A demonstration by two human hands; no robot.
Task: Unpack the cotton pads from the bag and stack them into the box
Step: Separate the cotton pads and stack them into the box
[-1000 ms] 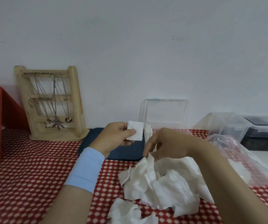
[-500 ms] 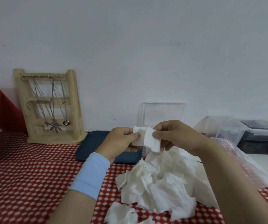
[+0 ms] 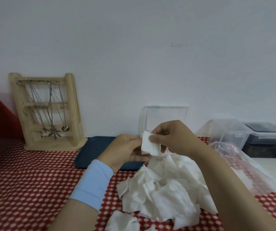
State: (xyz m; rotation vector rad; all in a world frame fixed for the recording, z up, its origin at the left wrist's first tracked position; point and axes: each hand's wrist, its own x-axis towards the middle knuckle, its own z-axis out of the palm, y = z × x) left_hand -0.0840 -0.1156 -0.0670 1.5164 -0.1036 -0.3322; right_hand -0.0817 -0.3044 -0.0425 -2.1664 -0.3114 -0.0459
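Both hands meet above the pile (image 3: 164,189) of pads on the worktop (image 3: 25,189). The left hand (image 3: 125,150) and right hand (image 3: 174,137) each pinch one white pad (image 3: 149,145) by opposite edges. The clear box (image 3: 164,117) stands open just behind them, the bag (image 3: 230,152) lies right, and a blue tray (image 3: 92,152) sits left, with bare cloth beyond.

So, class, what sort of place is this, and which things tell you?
Probably a dressing table at home: a wooden stand hung with necklaces, a red patterned tablecloth, and a heap of cotton pads.
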